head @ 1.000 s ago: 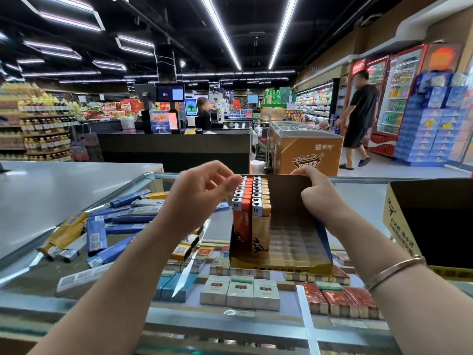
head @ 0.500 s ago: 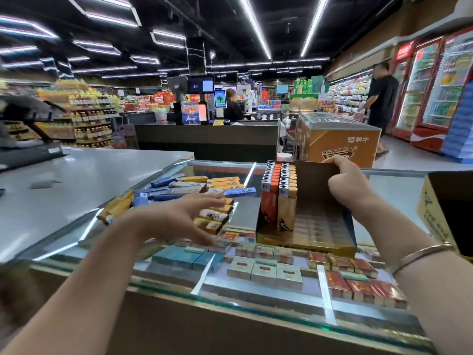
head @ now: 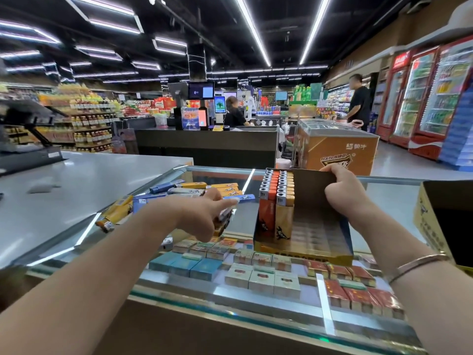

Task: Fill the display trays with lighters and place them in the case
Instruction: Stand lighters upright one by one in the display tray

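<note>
Left to right on the glass counter (head: 294, 326):

Loose lighters (head: 194, 192) lie in a heap toward the far-left corner of the glass, most with long axes running left-right, flat on their sides.

My left hand (head: 202, 216) is right at the near-right edge of that heap, index finger stretched out over it. There's a lighter (head: 225, 217) under the palm and the lower fingers look curled onto it, but the grip is partly hidden, so I can't tell for sure whether it's held or just touched.

The tray (head: 304, 254) stands right of the hand, near the middle of the counter, on the glass. Two rows of upright lighters (head: 277, 201) fill its left side; the right side is bare slots.

My right hand (head: 343, 193) grips the tray's back wall at the top right, thumb behind, fingers over the edge.

A yellow box (head: 430, 221) sits at the counter's right edge.

Key relation, as I judge it: the heap's lighters lie flat and crosswise, the slots take them upright, so each needs a turn on the way right. Left hand is the nearer one.
</note>
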